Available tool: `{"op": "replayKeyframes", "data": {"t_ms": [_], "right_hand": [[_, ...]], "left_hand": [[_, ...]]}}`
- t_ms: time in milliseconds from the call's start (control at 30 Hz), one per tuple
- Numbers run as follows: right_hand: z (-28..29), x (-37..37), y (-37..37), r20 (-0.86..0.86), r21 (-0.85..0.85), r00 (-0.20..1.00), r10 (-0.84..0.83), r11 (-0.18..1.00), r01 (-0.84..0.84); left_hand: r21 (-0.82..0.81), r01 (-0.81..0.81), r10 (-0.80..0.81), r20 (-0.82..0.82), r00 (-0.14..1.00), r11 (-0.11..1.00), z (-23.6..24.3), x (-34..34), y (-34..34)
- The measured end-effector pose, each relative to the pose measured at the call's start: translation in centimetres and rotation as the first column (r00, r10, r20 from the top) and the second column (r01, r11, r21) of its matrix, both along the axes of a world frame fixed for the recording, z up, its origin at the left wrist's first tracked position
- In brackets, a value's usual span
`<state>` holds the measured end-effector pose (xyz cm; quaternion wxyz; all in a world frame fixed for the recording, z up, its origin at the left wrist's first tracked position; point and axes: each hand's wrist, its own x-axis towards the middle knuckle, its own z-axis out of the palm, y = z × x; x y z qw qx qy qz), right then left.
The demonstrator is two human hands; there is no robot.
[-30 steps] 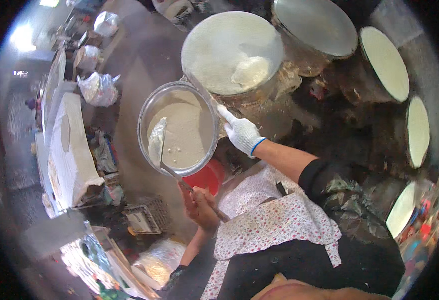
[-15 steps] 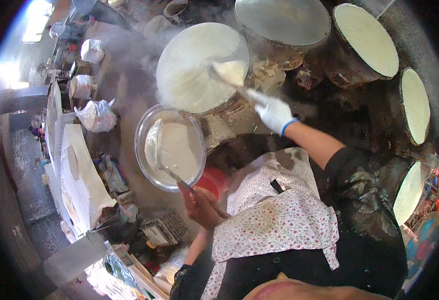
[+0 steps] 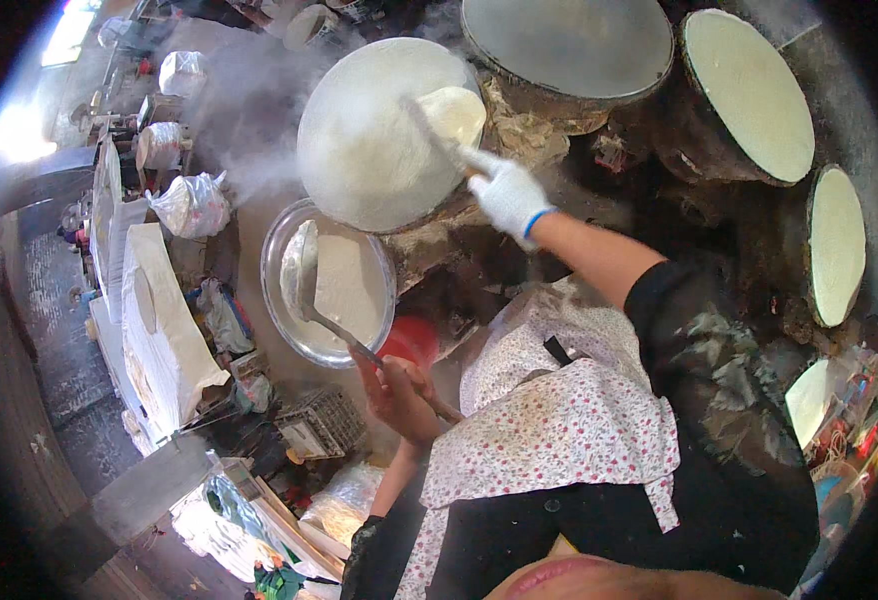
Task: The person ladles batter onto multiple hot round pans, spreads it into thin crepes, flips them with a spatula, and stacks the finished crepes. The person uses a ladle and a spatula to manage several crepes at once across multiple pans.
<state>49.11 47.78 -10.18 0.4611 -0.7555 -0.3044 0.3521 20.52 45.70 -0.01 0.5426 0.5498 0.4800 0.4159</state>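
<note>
My right hand [image 3: 512,200], in a white knitted glove with a blue cuff, is closed around the handle of a flat scraper [image 3: 433,136]. The scraper's blade rests on a pale batter layer [image 3: 364,155] spread over a steaming round griddle [image 3: 383,230]. A brighter, wedge-shaped patch of batter lies against the blade's right side. My bare left hand [image 3: 399,398] grips the long handle of a ladle [image 3: 301,262]. The ladle's bowl is over the left part of a wide shiny basin [image 3: 276,300] of pale batter. Whether the bowl touches the batter is unclear.
A red bucket [image 3: 411,342] stands beside the basin. More round griddles curve away to the right, including a grey one [image 3: 569,45] and a pale-coated one [image 3: 749,95]. White-covered boards [image 3: 169,340], tied plastic bags [image 3: 194,205] and a crate [image 3: 324,422] are at left.
My right hand and the scraper have moved left and slightly up across the griddle. The view has shifted a little. My left hand still holds the ladle at the basin.
</note>
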Motion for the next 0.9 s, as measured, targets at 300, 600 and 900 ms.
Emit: {"op": "replayKeyframes", "data": {"t_ms": [300, 600, 900], "right_hand": [[-0.6, 2.8, -0.4, 0.43, -0.122, 0.901, 0.057, 0.993, -0.004], [-1.3, -0.7, -3.7, 0.137, -0.092, 0.986, 0.09, 0.993, -0.078], [-4.7, -1.0, -0.7, -0.122, 0.239, 0.992, 0.04, 0.971, -0.01]], "left_hand": [[-0.027, 0.045, -0.046, -0.025, 0.999, 0.999, 1.0, -0.1, -0.2], [0.036, 0.13, -0.13, 0.005, 0.991, 0.991, -0.1, -0.6, 1.0], [-0.022, 0.12, -0.121, -0.009, 0.993, 0.992, 0.5, -0.9, -0.4]]}}
